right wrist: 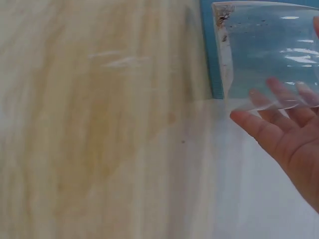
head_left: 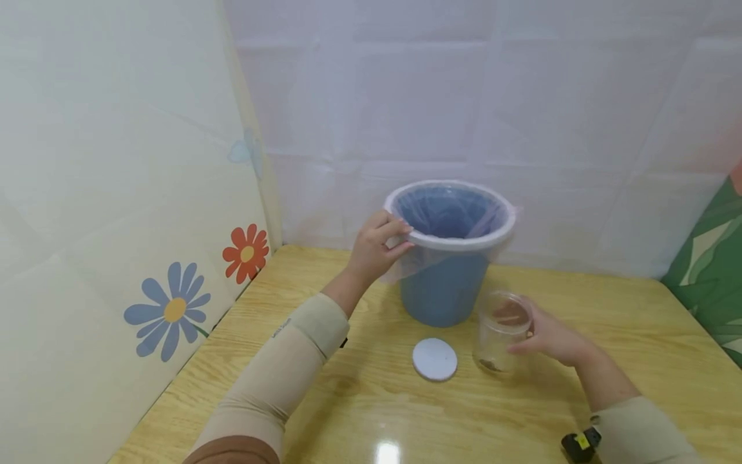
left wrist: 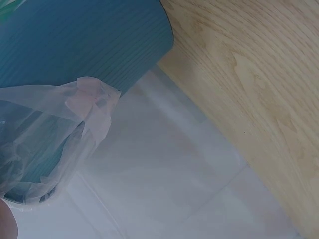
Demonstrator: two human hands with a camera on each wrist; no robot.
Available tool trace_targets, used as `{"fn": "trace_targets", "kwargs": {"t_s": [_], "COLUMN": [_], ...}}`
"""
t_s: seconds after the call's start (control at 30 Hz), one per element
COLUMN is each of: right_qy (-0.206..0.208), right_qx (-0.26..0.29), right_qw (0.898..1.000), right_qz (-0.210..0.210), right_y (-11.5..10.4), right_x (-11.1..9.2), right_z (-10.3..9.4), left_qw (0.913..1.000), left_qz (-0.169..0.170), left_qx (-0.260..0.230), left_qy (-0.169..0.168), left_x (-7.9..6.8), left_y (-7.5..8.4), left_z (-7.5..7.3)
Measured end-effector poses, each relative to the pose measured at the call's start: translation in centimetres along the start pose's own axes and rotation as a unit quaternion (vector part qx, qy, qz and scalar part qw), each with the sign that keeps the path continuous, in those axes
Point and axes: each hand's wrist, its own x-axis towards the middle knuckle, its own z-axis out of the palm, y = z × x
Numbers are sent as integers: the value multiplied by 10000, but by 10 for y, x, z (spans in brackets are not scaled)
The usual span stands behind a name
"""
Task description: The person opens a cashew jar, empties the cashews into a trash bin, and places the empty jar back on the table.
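A blue trash bin (head_left: 443,296) with a white rim stands toward the back of the table, lined with a thin clear pinkish bag (head_left: 400,265) folded over the rim. My left hand (head_left: 371,248) grips the rim at its near left, thumb outside; only a bit of finger (left wrist: 7,223) shows in the left wrist view. In front of the bin, to its right, my right hand (head_left: 551,335) holds a clear plastic jar (head_left: 493,345), open at the top. Dark residue (right wrist: 223,25) lies at the jar's bottom. The bin (right wrist: 212,59) appears behind it in the right wrist view.
A round white lid (head_left: 435,359) lies flat on the wooden table (head_left: 359,412), left of the jar. Pale sheeting (head_left: 371,96) hangs behind the bin, and a flower-printed sheet (head_left: 104,225) borders the left side. A small black device (head_left: 580,444) sits by the right sleeve.
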Motion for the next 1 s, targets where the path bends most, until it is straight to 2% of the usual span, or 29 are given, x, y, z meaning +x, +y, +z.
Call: {"fn": "trace_targets", "kwargs": {"t_s": [0.33,0.7,0.9,1.0], "right_qy": [-163,-798,-1299,-1300], "right_qx": [-3,-215,-62,-402], "right_qw": [9993,9949,9853,9820], "right_qz": [333,581,1103,1307], "right_y": [7,1,-15,-31], "right_x": [-2,-1,-10,-14], "right_z": [5,-4,-28,-49], "left_qw": [10000,9992,9974,9966], "left_qz": [18,23,91,-41], "left_qx": [-78,225,228,19], "left_qy": [0,-328,-681,-822], "left_x": [0,-2,-2,0], "left_y": [1,-2,0,0], "left_z": [1,1,-3,-8]}}
